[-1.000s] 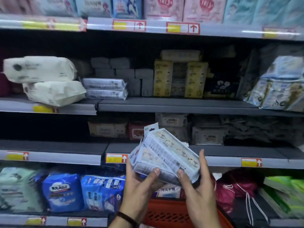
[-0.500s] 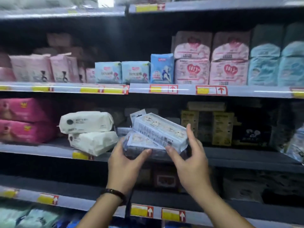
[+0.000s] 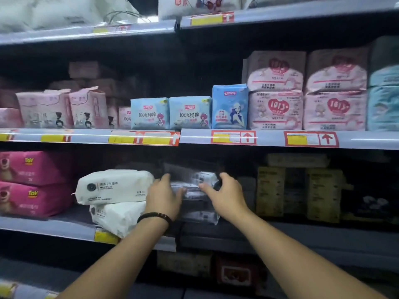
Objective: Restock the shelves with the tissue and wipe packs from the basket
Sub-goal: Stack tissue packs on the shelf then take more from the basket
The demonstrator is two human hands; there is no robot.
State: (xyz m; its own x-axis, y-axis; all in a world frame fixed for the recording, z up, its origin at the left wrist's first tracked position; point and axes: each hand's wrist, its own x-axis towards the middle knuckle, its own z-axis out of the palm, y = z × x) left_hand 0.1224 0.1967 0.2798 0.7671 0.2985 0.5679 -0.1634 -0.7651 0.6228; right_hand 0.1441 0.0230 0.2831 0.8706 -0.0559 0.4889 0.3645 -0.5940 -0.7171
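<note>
Wipe packs (image 3: 201,183), pale, flat and wrapped in shiny plastic, are sitting in the head view between the two hands, in the shadowed middle shelf bay. They are blurred, so their print is not showing clearly. They are lying on top of another flat plastic-wrapped pack (image 3: 199,215) that is resting on the grey metal shelf (image 3: 280,236).

The left hand (image 3: 165,196) is gripping the left end of the wipe packs, with its thumb lying across the front and its fingers going up along the side. A dark beaded bracelet (image 3: 155,215) is circling that wrist. The right hand (image 3: 226,196) is gripping the right end, with its thumb pressing on the front face and its fingers curling over the top corner. Both bare forearms are reaching up from the bottom of the frame.

Just to the left, two soft white rectangular tissue packs (image 3: 114,186) are lying stacked, the upper one touching the left hand. Further left, two bright pink packs with a bear print (image 3: 32,167) are sitting one on the other. To the right of the hands, tall yellow cardboard boxes (image 3: 269,190) are standing in the dark. On the shelf above, light blue square packs (image 3: 149,113) are standing beside pink-and-white bagged packs (image 3: 275,110), over yellow price tags with red arrows (image 3: 233,137).
</note>
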